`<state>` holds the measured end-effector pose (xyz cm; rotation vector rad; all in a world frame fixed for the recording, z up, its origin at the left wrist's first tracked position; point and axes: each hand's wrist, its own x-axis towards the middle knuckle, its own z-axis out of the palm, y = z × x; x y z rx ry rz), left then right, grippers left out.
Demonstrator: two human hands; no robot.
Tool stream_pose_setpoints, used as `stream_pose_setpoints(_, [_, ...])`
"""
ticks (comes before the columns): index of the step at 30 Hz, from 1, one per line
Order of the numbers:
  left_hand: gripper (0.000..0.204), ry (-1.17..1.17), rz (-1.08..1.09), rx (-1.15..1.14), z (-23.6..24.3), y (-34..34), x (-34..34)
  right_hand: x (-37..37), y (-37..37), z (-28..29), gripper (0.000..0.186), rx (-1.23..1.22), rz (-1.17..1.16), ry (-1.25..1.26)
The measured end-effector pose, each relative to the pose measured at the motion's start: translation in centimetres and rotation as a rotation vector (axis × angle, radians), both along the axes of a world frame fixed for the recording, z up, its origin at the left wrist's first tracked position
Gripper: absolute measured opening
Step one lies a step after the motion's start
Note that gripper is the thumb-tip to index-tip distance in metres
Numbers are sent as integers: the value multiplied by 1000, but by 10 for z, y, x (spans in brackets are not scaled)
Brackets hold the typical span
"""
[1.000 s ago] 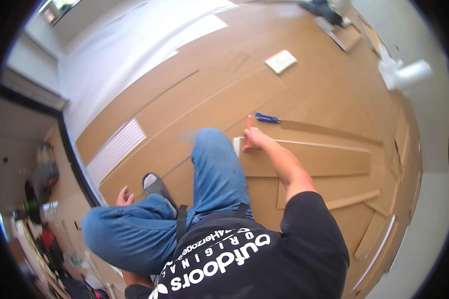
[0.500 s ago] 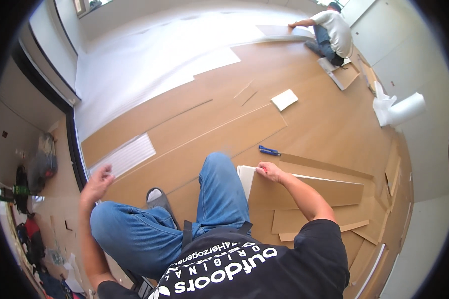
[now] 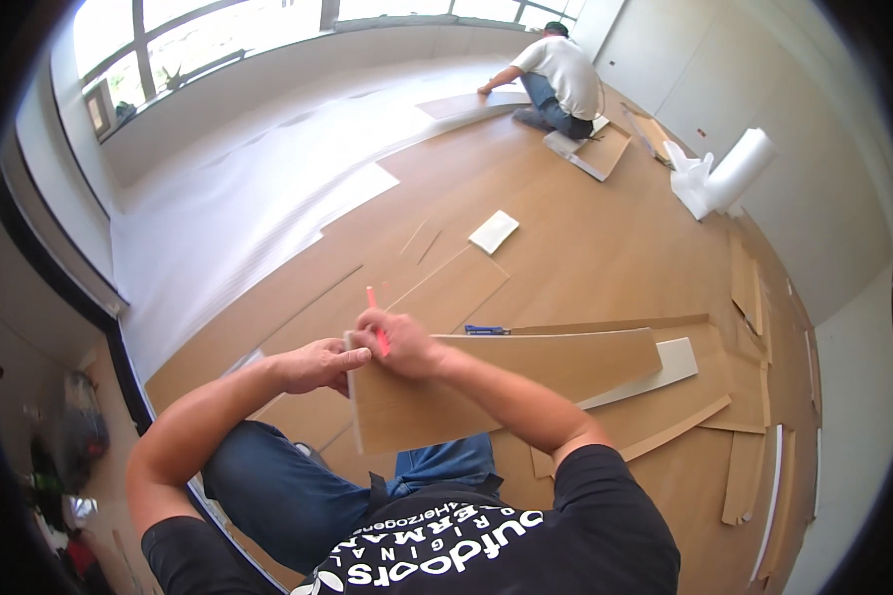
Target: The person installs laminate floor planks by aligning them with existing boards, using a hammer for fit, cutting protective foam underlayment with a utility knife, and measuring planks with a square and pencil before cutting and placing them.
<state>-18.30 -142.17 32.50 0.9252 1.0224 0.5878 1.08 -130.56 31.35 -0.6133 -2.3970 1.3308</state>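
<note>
A wood-coloured floor plank (image 3: 526, 372) is tilted up in front of my lap, its pale edge facing away from me. My left hand (image 3: 319, 366) is closed on the plank's left end, thumb towards the face. Close beside it, my right hand (image 3: 403, 344) grips a red pencil (image 3: 371, 297), which sticks up out of the fist. That fist rests at the plank's upper edge near the same end. Under the plank's right end lies another board with a white underside (image 3: 673, 369). A blue utility knife (image 3: 485, 330) lies on the floor just beyond the plank.
A co-worker (image 3: 563, 74) squats at the far side by an opened carton (image 3: 595, 154). White underlay sheeting (image 3: 218, 198) covers the far left floor. A white foam roll (image 3: 739, 164) stands near the right wall, with cardboard strips (image 3: 744, 471) at right and a white packet (image 3: 494, 232) ahead.
My left hand has come across from the left floor to the plank's end. The plank has been lifted leftward over my knees, with my right hand still holding the pencil. My view has shifted.
</note>
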Motion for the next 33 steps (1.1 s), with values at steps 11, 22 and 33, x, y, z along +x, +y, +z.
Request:
stream_pose_setpoints(11, [27, 228, 459, 160, -13, -39, -38, 263, 73, -174, 53, 542, -1192, -4])
stream_pose_setpoints(22, [28, 250, 657, 477, 5, -20, -35, 384, 94, -239, 79, -1071, -1511, 896])
stream_pose_setpoints(33, [29, 746, 778, 691, -4, -90, -189, 216, 185, 60, 55, -243, -809, 1257])
